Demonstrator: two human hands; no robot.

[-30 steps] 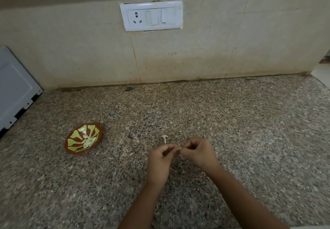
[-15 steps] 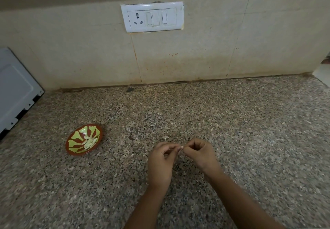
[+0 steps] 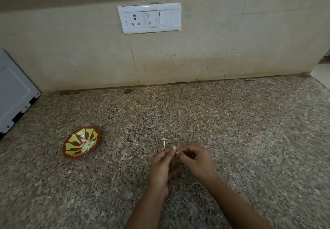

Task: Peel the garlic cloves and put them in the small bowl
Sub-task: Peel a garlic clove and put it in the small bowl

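My left hand point(image 3: 161, 166) and my right hand point(image 3: 196, 161) meet over the granite counter point(image 3: 250, 139), fingertips together, both pinching a small garlic clove point(image 3: 175, 151) that is mostly hidden between them. A thin white garlic stem point(image 3: 164, 144) lies on the counter just beyond my fingers. To the left stands the small bowl point(image 3: 71, 152), brown with a green pattern, holding several peeled white cloves point(image 3: 87, 144).
A grey appliance point(image 3: 14, 93) sits at the far left edge of the counter. The tiled wall behind carries a white socket and switch plate point(image 3: 150, 18). Small flecks of garlic skin lie scattered on the counter near my hands.
My hands stay together on the clove, with only slight finger movement. The view has shifted a little.
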